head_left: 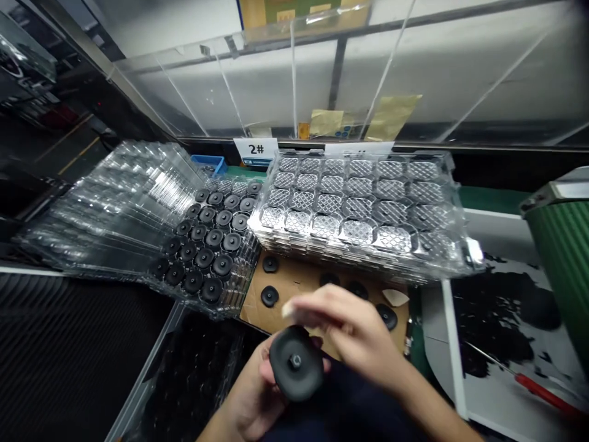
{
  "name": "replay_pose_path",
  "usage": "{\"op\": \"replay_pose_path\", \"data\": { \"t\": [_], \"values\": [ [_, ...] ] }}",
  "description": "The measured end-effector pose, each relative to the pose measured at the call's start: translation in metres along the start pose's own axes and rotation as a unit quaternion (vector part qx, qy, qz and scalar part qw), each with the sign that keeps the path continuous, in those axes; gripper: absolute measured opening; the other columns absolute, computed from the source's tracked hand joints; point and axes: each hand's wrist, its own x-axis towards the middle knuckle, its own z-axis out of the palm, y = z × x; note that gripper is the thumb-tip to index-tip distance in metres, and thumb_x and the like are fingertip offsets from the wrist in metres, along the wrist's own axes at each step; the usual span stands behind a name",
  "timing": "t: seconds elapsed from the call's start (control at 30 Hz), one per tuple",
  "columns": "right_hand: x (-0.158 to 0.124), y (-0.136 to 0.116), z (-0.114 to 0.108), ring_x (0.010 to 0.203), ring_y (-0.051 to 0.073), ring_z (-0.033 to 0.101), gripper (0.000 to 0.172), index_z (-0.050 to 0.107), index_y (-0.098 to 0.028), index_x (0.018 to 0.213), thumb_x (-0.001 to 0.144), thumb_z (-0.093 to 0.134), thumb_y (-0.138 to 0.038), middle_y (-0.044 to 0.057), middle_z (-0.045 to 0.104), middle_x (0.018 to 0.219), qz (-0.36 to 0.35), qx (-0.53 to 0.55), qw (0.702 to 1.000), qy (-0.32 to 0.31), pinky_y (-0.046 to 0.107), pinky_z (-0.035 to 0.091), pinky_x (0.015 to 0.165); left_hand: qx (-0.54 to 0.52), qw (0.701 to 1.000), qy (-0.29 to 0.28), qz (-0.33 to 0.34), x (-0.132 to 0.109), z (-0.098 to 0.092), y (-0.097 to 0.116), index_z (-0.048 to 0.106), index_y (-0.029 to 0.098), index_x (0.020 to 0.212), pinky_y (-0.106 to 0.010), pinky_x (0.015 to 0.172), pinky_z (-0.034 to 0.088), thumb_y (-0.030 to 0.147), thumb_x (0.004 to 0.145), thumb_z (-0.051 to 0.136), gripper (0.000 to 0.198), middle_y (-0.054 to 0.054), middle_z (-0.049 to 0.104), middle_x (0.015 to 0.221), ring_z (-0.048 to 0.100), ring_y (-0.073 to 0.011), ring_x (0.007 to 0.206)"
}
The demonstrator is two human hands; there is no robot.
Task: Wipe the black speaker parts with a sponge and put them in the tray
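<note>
The left hand (256,393) holds a black disc (297,363) low in the middle of the view. Its grip is closed on the disc's rim from below, and the face with a small centre stud is turned up. The right hand (356,337) hovers just above and behind the disc, fingers bent and blurred; I cannot tell whether its grip pinches anything. Behind them a cardboard sheet (294,279) carries loose discs (269,296). Farther back left, a clear tray (232,293) is filled with discs, with a stack of empty trays (359,209) beside it. A red screwdriver (543,390) lies at the right.
</note>
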Motion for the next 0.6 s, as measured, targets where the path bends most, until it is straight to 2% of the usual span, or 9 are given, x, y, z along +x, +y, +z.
{"op": "replay_pose_path", "data": {
  "t": [0.03,0.07,0.13,0.2,0.3,0.37,0.43,0.5,0.6],
  "values": [
    [0.005,0.022,0.003,0.079,0.015,0.058,0.026,0.065,-0.025,0.106,0.091,0.043,-0.029,0.002,0.065,0.091,0.079,-0.001,0.997,0.018,0.028,0.045,0.070,-0.023,1.000,0.002,0.002,-0.002,-0.003,0.000,0.069,0.024,0.101,-0.029,0.079,0.050,0.046,0.047,0.080,0.060,-0.005,0.072,0.101,0.067,-0.0231,0.090],
    [0.010,0.047,0.008,0.081,0.016,0.059,0.025,0.064,-0.022,0.106,0.091,0.044,-0.028,0.004,0.065,0.091,0.118,-0.013,0.993,0.024,0.031,0.046,0.073,-0.044,0.999,0.001,0.004,-0.004,-0.005,0.000,0.068,0.025,0.104,-0.029,0.078,0.051,0.046,0.048,0.080,0.061,-0.005,0.072,0.103,0.068,-0.0239,0.090],
    [0.018,0.096,0.026,0.085,0.017,0.060,0.019,0.064,-0.017,0.096,0.089,0.052,-0.030,0.004,0.064,0.095,0.184,-0.025,0.983,0.011,0.036,0.048,0.078,-0.081,0.997,-0.011,0.004,-0.006,-0.009,0.001,0.067,0.024,0.106,-0.030,0.077,0.052,0.044,0.052,0.079,0.059,-0.006,0.072,0.103,0.068,-0.0250,0.090],
    [0.021,0.139,0.053,0.087,0.017,0.061,0.020,0.060,-0.016,0.101,0.089,0.054,-0.031,0.005,0.063,0.103,0.233,-0.027,0.972,0.001,0.037,0.050,0.077,-0.102,0.994,-0.033,0.004,-0.005,-0.010,0.003,0.067,0.023,0.107,-0.030,0.078,0.052,0.045,0.056,0.077,0.057,-0.006,0.072,0.102,0.068,-0.0249,0.091],
    [0.015,0.175,0.090,0.092,0.018,0.061,0.024,0.057,-0.017,0.109,0.090,0.054,-0.030,0.006,0.060,0.111,0.285,-0.025,0.958,0.012,0.038,0.051,0.079,-0.122,0.991,-0.062,0.002,-0.001,-0.009,0.009,0.065,0.024,0.109,-0.031,0.081,0.051,0.048,0.062,0.071,0.054,-0.006,0.072,0.104,0.067,-0.0247,0.095],
    [0.008,0.182,0.102,0.095,0.019,0.060,0.025,0.056,-0.017,0.112,0.090,0.054,-0.029,0.007,0.058,0.114,0.307,-0.019,0.951,0.031,0.040,0.051,0.080,-0.130,0.989,-0.072,-0.003,0.001,-0.009,0.012,0.066,0.025,0.109,-0.030,0.081,0.051,0.051,0.065,0.067,0.051,-0.006,0.072,0.104,0.067,-0.0237,0.094],
    [-0.001,0.180,0.101,0.095,0.019,0.059,0.026,0.055,-0.018,0.113,0.090,0.053,-0.029,0.007,0.057,0.116,0.313,-0.005,0.948,0.049,0.040,0.051,0.081,-0.135,0.987,-0.084,-0.008,0.003,-0.008,0.014,0.066,0.025,0.107,-0.027,0.078,0.052,0.054,0.066,0.064,0.051,-0.005,0.072,0.102,0.068,-0.0223,0.091],
    [-0.011,0.170,0.087,0.092,0.018,0.061,0.027,0.054,-0.018,0.114,0.090,0.054,-0.029,0.007,0.057,0.116,0.304,0.017,0.951,0.061,0.039,0.051,0.079,-0.132,0.987,-0.090,-0.005,0.004,-0.008,0.015,0.065,0.028,0.109,-0.025,0.072,0.053,0.058,0.069,0.058,0.051,-0.005,0.072,0.102,0.069,-0.0215,0.087],
    [-0.027,0.146,0.056,0.082,0.016,0.064,0.028,0.058,-0.015,0.109,0.089,0.055,-0.034,0.007,0.064,0.106,0.281,0.059,0.955,0.071,0.037,0.053,0.075,-0.089,0.992,-0.083,0.019,0.007,-0.009,0.014,0.057,0.037,0.117,-0.025,0.063,0.053,0.060,0.077,0.045,0.048,-0.004,0.071,0.103,0.071,-0.0214,0.081]
  ]
}}
